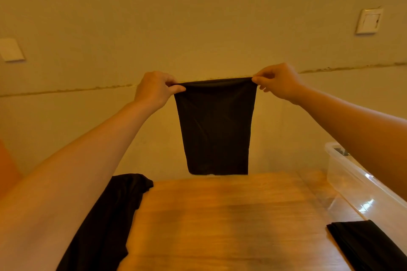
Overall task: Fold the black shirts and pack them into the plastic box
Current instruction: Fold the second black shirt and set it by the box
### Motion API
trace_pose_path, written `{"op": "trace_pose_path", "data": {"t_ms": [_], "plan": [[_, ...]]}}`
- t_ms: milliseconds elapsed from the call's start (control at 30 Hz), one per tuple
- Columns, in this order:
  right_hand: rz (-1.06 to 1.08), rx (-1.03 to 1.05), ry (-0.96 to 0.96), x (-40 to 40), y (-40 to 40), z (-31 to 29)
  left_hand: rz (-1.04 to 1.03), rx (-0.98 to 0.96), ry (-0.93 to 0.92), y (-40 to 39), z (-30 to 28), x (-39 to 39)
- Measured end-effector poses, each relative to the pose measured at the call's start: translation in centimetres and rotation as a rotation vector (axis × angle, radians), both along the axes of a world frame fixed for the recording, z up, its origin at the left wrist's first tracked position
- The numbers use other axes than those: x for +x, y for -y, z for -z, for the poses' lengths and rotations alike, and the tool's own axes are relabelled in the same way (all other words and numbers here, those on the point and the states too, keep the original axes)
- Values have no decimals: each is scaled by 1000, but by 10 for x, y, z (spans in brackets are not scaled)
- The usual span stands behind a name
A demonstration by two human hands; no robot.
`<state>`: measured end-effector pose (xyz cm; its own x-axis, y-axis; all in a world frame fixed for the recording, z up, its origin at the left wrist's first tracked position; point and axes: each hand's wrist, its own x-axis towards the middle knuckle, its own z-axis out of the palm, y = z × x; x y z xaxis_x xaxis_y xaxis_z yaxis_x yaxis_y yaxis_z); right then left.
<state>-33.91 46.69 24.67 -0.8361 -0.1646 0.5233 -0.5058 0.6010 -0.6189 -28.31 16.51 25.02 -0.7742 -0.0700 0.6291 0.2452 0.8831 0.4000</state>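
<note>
Above wooden table (220,215), folded black shirt (215,130) hanging lengthwise downward

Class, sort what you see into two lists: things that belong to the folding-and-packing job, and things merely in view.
Job: held shirt, left hand, right hand, unfolded shirt, folded shirt, plastic box.
Merely there: table, wall switch, wall plate.

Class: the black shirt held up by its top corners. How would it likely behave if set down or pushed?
The held shirt hangs limp between the left hand and right hand, so probably floppy and light. Pushed across the table, it would likely bunch rather than slide whole.
</note>
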Motion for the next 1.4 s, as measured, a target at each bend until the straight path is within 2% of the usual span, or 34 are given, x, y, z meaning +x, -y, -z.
{"op": "trace_pose_path", "data": {"t_ms": [133, 300, 433, 567, 767, 933, 1000, 1133, 1267, 1400], "plan": [[-39, 39, -9, 31, -10, 34, 137, -79, -71, 9, 41, 32], [-151, 196, 19, 97, -26, 141, 280, -263, -102, 16, 151, 93], [-272, 357, 66, 160, -43, 232, 396, -356, -37, 12, 246, 154], [-278, 347, 121, 209, -51, 280, 411, -349, 18, 12, 301, 200], [-335, 388, -64, 233, -54, 295, 389, -289, 51, 11, 312, 229], [-304, 297, -107, 230, -30, 275, 387, -142, -24, -6, 291, 220], [-245, 296, -111, 221, -8, 267, 315, -109, -22, -24, 281, 203], [-118, 443, 61, 206, 43, 273, 122, -107, 298, -63, 284, 169], [-38, 693, 276, 202, 54, 301, 91, -300, 630, -75, 306, 164], [43, 741, 349, 215, 35, 309, 42, -385, 715, -74, 311, 176]]}}
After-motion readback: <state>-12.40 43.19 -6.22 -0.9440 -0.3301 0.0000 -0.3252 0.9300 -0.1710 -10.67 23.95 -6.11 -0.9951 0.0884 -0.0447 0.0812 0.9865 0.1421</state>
